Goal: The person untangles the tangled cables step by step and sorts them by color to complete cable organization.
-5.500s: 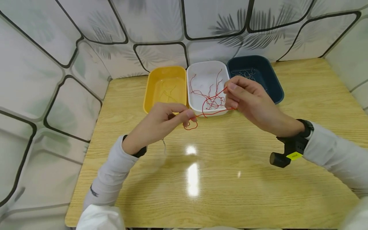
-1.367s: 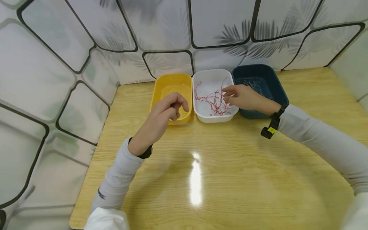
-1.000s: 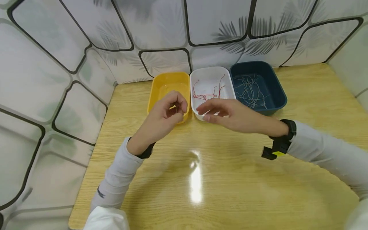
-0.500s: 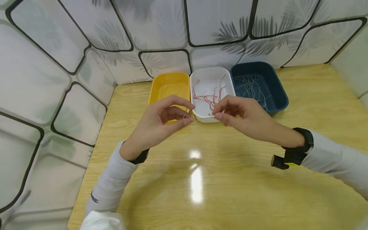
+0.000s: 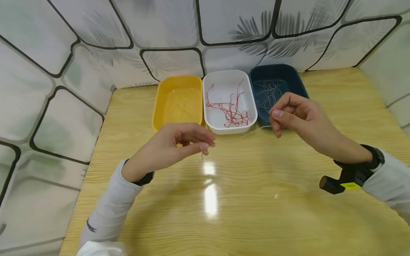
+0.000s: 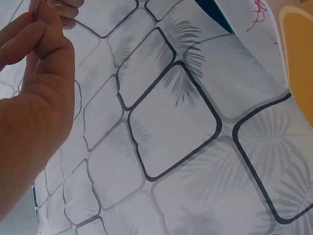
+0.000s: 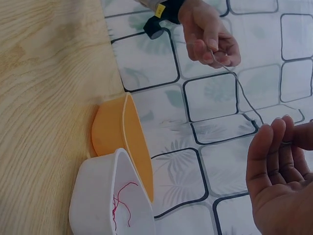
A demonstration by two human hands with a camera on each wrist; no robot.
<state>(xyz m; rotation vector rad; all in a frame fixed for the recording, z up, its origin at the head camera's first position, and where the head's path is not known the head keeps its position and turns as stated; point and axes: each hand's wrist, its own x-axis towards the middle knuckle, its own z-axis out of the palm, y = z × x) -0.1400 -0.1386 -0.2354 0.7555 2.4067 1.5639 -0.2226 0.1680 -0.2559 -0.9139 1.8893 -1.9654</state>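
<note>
A thin whitish-grey thread (image 5: 250, 133) stretches between the two hands over the table, sagging slightly. My left hand (image 5: 169, 147) pinches one part of it between thumb and fingers, and a short tail hangs below. The other end runs to the fingertips of my right hand (image 5: 312, 128), which pinches it in front of the dark blue tray (image 5: 290, 78). In the right wrist view the same thread (image 7: 243, 92) curves from the left hand to the right fingertips. Tangled red threads (image 5: 235, 115) lie in the white tray (image 5: 221, 79); several greyish threads (image 5: 269, 93) lie in the blue one.
A yellow tray (image 5: 179, 83) with a few faint yellow threads (image 5: 182, 108) stands left of the white one. All three trays form a row at the back of the wooden table (image 5: 243, 199), close to a patterned wall covering (image 5: 173, 64).
Red thread was between the hands first; it now lies in the white tray. The right hand reached over the trays, returned to the left hand, then moved right, drawing the grey thread out between them.
</note>
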